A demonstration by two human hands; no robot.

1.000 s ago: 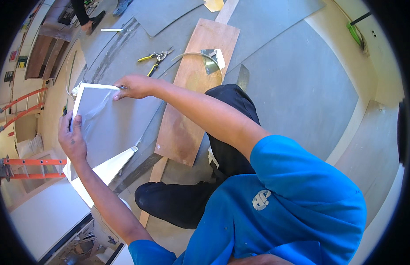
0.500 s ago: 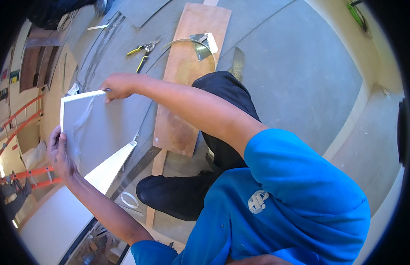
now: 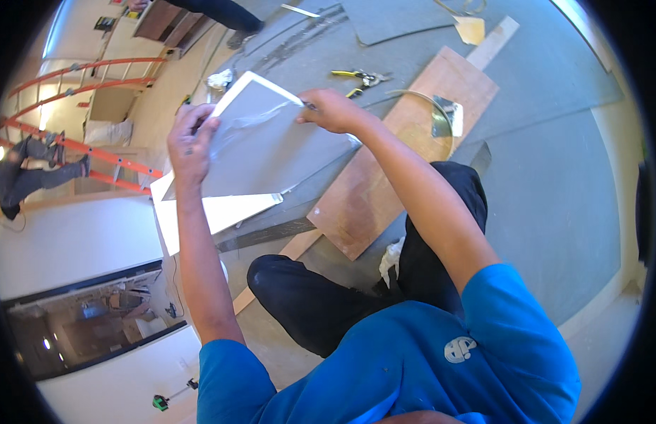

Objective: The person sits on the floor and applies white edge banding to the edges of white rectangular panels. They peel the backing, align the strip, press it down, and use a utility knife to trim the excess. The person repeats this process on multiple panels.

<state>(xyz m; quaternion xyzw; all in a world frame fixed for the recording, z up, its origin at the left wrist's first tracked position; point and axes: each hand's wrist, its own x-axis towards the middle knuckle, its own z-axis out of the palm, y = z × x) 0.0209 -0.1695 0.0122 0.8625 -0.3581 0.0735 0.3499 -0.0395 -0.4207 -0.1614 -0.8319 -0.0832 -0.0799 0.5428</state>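
A grey-faced panel (image 3: 271, 152) with a white raised edge is tilted up in front of me, loose clear film clinging to its face. My left hand (image 3: 192, 145) is closed on its left edge, thumb on the near side. At the upper right corner, my right hand (image 3: 333, 112) has its fingers pinched together against the white edge. Something small and dark shows at those fingertips, too small to name. Below the panel, a white strip-like piece (image 3: 229, 212) reaches to the right.
A wooden board (image 3: 384, 177) lies right of the panel, bearing a curved strip (image 3: 451, 134) and a dark-and-white flat piece (image 3: 446, 116). Yellow-handled snips (image 3: 367, 79) rest beyond. Orange ladders (image 3: 81, 148) and another person (image 3: 38, 166) are at left; another person's leg (image 3: 225, 18) shows at top.
My view has swung left, so the panel and both hands appear farther right in the picture. Both hands remain at the panel's edges, and its tilt looks different.
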